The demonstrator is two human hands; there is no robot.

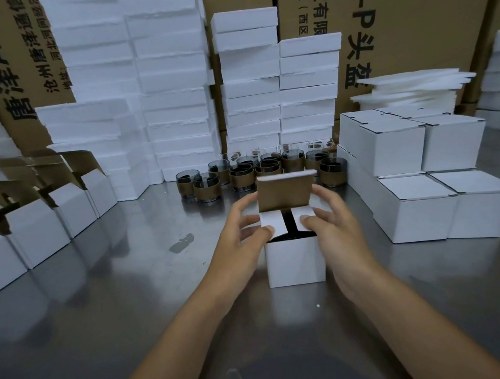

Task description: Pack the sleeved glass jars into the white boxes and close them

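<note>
A white box (pixel 295 261) stands on the steel table (pixel 130 294) in front of me. Its brown-lined lid flap (pixel 284 193) points up at the back. Both side flaps are folded inward over the dark opening. My left hand (pixel 241 236) presses the left side flap down with its thumb. My right hand (pixel 332 220) presses the right one, fingers around the box's upper edge. What lies inside the box is hidden. Several glass jars with brown sleeves (pixel 241 178) stand in a group behind the box.
Open white boxes with raised flaps (pixel 45 217) line the left side. Closed white boxes (pixel 420 177) are stacked at the right. White foam blocks (pixel 170 89) and large brown cartons (pixel 409 18) rise along the back. A small smudge (pixel 183 242) marks the table.
</note>
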